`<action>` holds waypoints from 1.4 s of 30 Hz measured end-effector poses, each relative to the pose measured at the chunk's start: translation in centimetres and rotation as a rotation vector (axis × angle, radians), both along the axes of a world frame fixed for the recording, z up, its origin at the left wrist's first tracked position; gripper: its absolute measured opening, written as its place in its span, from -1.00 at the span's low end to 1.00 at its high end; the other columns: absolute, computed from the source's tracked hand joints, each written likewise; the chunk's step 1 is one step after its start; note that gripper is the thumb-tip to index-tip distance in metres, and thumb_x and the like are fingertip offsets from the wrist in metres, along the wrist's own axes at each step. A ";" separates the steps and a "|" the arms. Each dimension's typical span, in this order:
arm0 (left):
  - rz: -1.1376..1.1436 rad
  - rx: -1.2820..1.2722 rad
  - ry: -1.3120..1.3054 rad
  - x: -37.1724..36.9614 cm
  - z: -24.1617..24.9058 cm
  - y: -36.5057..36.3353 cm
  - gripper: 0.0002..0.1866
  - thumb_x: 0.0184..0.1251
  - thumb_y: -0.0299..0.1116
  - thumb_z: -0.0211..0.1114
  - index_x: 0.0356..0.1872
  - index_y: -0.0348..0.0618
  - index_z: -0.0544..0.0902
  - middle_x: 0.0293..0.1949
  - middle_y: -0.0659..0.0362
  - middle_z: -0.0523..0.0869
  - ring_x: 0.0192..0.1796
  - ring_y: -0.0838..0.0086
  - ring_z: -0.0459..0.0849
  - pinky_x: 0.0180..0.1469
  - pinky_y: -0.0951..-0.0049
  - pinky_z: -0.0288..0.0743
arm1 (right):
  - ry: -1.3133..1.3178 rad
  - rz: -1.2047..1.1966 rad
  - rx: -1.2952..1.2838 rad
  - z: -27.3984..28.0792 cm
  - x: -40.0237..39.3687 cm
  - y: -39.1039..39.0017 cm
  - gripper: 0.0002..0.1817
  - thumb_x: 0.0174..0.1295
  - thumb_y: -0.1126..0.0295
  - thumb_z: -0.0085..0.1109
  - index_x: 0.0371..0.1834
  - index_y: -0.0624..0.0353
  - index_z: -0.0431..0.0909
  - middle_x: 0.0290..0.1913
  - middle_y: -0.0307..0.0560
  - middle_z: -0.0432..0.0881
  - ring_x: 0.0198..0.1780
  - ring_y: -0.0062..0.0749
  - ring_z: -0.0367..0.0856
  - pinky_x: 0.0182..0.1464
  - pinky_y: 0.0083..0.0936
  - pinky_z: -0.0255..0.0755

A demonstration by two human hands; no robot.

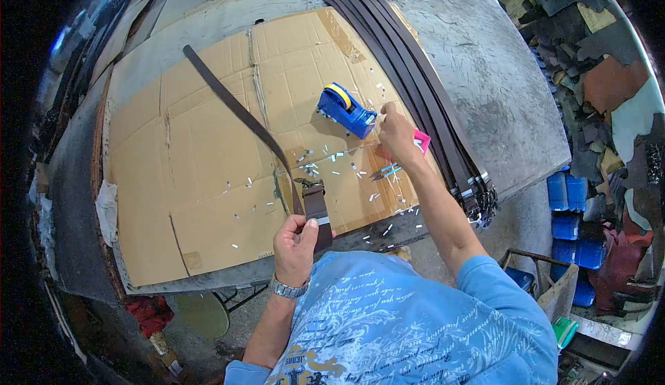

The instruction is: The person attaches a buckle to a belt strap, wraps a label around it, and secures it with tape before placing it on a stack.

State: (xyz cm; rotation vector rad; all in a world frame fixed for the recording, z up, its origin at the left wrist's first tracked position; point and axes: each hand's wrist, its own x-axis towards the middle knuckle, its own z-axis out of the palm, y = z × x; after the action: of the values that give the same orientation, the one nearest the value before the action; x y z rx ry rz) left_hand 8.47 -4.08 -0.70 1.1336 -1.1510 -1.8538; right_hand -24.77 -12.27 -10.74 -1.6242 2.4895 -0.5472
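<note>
A dark brown belt (235, 108) stretches over the cardboard, its buckle end near the table's front edge. My left hand (296, 246) is closed on that end, thumb on top beside a small white strip. My right hand (397, 135) is just right of the blue tape dispenser (353, 116) with its yellow-cored roll. The fingers of that hand are pinched together; whatever they hold is too small to make out. A pink object (421, 140) lies partly behind my right wrist, and blue-handled snips (386, 171) rest on the cardboard below.
Many brown belts (415, 73) lie in a long bundle on the right, buckles (481, 201) hanging at the table's edge. Small white scraps (336, 155) are scattered on the cardboard sheet (201, 198). Blue containers (575, 246) and leather pieces (613, 83) are beyond the table at right.
</note>
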 end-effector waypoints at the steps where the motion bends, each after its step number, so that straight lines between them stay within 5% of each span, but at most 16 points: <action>1: 0.018 0.019 0.044 -0.3 0.5 -0.1 -0.85 0.43 -0.38 0.15 -0.25 -0.28 0.52 -0.35 0.11 0.71 -0.31 0.44 0.75 -0.24 0.48 0.66 | -0.004 0.003 0.001 0.9 0.3 0.5 -0.67 0.22 0.43 0.20 0.00 0.20 0.35 -0.38 -0.11 0.58 -0.34 -0.51 0.53 -0.33 -0.46 0.40; 4: 0.032 0.064 0.012 -0.5 1.4 -0.3 -0.88 0.42 -0.44 0.16 -0.27 -0.30 0.50 -0.36 0.17 0.66 -0.32 0.60 0.69 -0.27 0.61 0.56 | -0.510 0.006 -0.187 4.4 2.4 2.7 -0.67 0.19 0.55 0.19 -0.03 0.23 0.30 -0.44 -0.14 0.54 -0.44 -0.54 0.50 -0.45 -0.49 0.36; 5: 0.054 0.074 -0.004 -0.5 1.4 -0.3 -0.88 0.42 -0.44 0.16 -0.27 -0.30 0.50 -0.36 0.17 0.66 -0.32 0.60 0.69 -0.27 0.61 0.56 | -0.690 0.026 -0.143 6.8 3.8 4.0 -0.66 0.19 0.50 0.21 -0.03 0.21 0.31 -0.40 -0.04 0.56 -0.33 -0.39 0.57 -0.29 -0.40 0.44; 8: 0.022 -0.044 -0.003 -0.7 0.5 -0.5 -0.86 0.42 -0.42 0.17 -0.26 -0.32 0.52 -0.37 0.18 0.69 -0.31 0.61 0.70 -0.30 0.64 0.56 | -1.102 0.146 -0.114 12.5 8.7 8.2 -0.72 0.20 0.56 0.22 -0.15 0.19 0.29 -0.33 -0.15 0.54 -0.32 -0.53 0.53 -0.30 -0.55 0.42; 14: -0.019 -0.066 -0.051 -1.1 0.9 -0.1 -0.84 0.40 -0.38 0.21 -0.28 -0.29 0.55 -0.48 0.32 0.58 -0.47 0.78 0.48 -0.48 0.69 0.34 | -1.404 0.234 0.003 15.9 13.4 11.5 -0.75 0.20 0.58 0.24 -0.22 0.19 0.32 -0.32 -0.16 0.52 -0.31 -0.56 0.53 -0.31 -0.58 0.43; 20: -0.024 -0.155 -0.126 -0.5 0.5 0.2 -0.79 0.37 -0.31 0.25 -0.32 -0.29 0.57 -0.55 0.36 0.53 -0.53 0.79 0.40 -0.54 0.67 0.25 | -0.850 0.453 0.010 16.9 14.1 11.5 -0.81 0.19 0.54 0.25 -0.25 0.24 0.40 -0.32 -0.05 0.58 -0.27 -0.36 0.63 -0.23 -0.41 0.50; 33: -0.134 -0.327 -0.280 0.5 2.7 0.3 -0.78 0.32 -0.34 0.27 -0.34 -0.35 0.61 -0.57 0.19 0.61 -0.54 0.64 0.53 -0.51 0.55 0.37 | -0.885 0.410 0.099 17.3 15.1 11.4 -0.76 0.16 0.54 0.27 -0.25 0.24 0.35 -0.33 0.01 0.59 -0.22 -0.21 0.66 -0.20 -0.32 0.48; 38: -0.135 -0.335 -0.256 0.6 3.1 0.5 -0.81 0.30 -0.38 0.28 -0.34 -0.35 0.62 -0.54 0.13 0.65 -0.51 0.59 0.58 -0.48 0.50 0.43 | -0.708 0.446 0.106 17.8 15.5 11.6 -0.75 0.12 0.53 0.27 -0.24 0.22 0.35 -0.39 0.08 0.58 -0.28 -0.06 0.64 -0.26 -0.26 0.45; 39: -0.136 -0.333 -0.253 0.6 3.1 0.5 -0.81 0.30 -0.38 0.28 -0.34 -0.35 0.62 -0.54 0.13 0.65 -0.51 0.59 0.58 -0.48 0.50 0.43 | -0.706 0.444 0.108 17.8 15.6 11.7 -0.75 0.12 0.53 0.27 -0.24 0.22 0.35 -0.39 0.08 0.58 -0.28 -0.06 0.64 -0.26 -0.26 0.45; 41: -0.150 -0.373 -0.277 0.7 3.0 0.5 -0.82 0.29 -0.39 0.27 -0.34 -0.37 0.62 -0.54 0.12 0.64 -0.50 0.56 0.60 -0.46 0.49 0.44 | -0.632 0.423 0.137 17.9 16.0 11.9 -0.78 0.17 0.57 0.24 -0.24 0.23 0.36 -0.37 -0.12 0.56 -0.31 -0.51 0.56 -0.30 -0.52 0.42; 42: -0.151 -0.371 -0.276 0.8 3.1 0.4 -0.82 0.29 -0.39 0.27 -0.34 -0.37 0.62 -0.54 0.12 0.64 -0.50 0.56 0.60 -0.46 0.49 0.44 | -0.632 0.422 0.139 18.0 16.1 11.9 -0.78 0.17 0.57 0.24 -0.24 0.23 0.36 -0.37 -0.12 0.56 -0.31 -0.51 0.56 -0.30 -0.52 0.42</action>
State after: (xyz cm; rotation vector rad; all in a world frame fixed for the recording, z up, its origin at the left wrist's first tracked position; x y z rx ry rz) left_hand 9.23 -3.63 2.44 1.1308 -1.6978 -1.5302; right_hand -8.65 -0.33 7.29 -1.5470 1.6455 -0.6755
